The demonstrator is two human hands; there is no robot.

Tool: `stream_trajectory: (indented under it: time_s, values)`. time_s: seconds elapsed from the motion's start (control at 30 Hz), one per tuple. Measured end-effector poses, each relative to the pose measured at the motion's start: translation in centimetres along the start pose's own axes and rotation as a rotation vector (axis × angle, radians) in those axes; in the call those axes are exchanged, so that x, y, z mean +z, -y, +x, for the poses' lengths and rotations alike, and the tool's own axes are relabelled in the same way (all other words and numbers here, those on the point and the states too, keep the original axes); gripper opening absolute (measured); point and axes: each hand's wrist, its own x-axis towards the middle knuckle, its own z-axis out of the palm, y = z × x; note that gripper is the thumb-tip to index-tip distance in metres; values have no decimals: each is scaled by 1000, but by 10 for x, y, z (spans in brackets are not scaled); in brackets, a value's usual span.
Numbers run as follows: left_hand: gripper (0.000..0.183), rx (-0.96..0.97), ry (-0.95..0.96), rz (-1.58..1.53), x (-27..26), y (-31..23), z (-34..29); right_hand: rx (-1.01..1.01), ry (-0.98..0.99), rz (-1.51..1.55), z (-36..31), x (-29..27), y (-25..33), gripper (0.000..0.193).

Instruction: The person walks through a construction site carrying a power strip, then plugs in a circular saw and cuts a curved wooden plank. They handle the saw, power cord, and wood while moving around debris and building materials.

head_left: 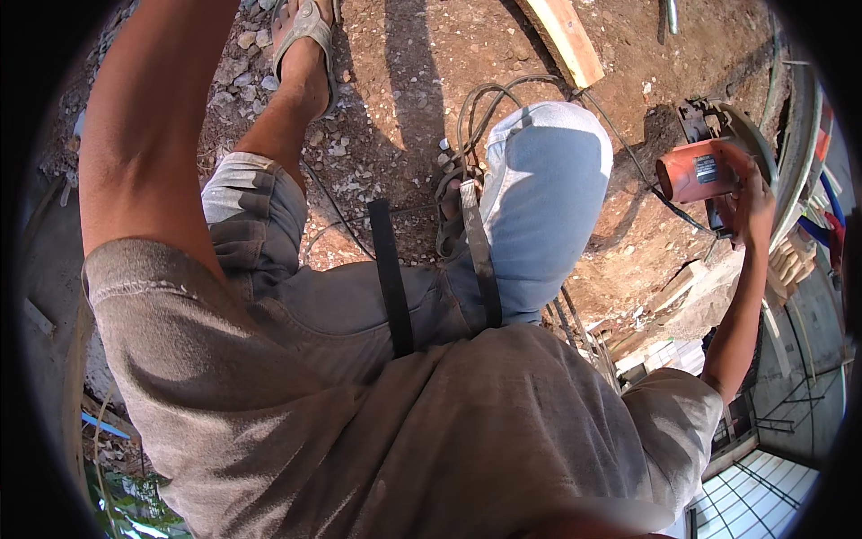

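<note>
Head view: one red power tool (pixel 700 171), upper right, my right hand (pixel 756 205) gripping it, well apart from the timber (pixel 570 45), top centre-right. My left hand: past the top edge, grip unseen. Progress: tool in hand; anything finished or left on the timber, I can't judge.

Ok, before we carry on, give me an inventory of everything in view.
Power tool: one, orange-red, right side
Cable: count unclear, dark, across the ground
Ground: one stretch, reddish-brown, upper half
Timber: one, pale, top edge
Stones: many, greyish, upper left
Wood pieces: several, tan, right rim
Leaves: uncounted, green, lower left
Straps: two, dark, at the lap
Sandal: one clear, grey, top left
Trousers: one pair, blue, centre
Shirt: one, grey-brown, bottom
Left arm: one, bare, upper left; hand unseen
Right hand: one, bare, gripping the tool
</note>
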Motion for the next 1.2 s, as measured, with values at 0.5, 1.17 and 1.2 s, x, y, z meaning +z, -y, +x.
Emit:
stream_trajectory:
  time_s: [0.5, 1.17, 1.2]
  values:
    - [57, -124, -281, 123, -22, 162, -275, -40, -91, -967, 72, 37, -78, 52]
    - [68, -237, -565, -246, 86, 138, -147, 101, 41, -740, 135, -9, -100, 52]
    - [68, -238, -557, -249, 84, 140, -146, 234, 55, -760, 131, 0, -82, 55]
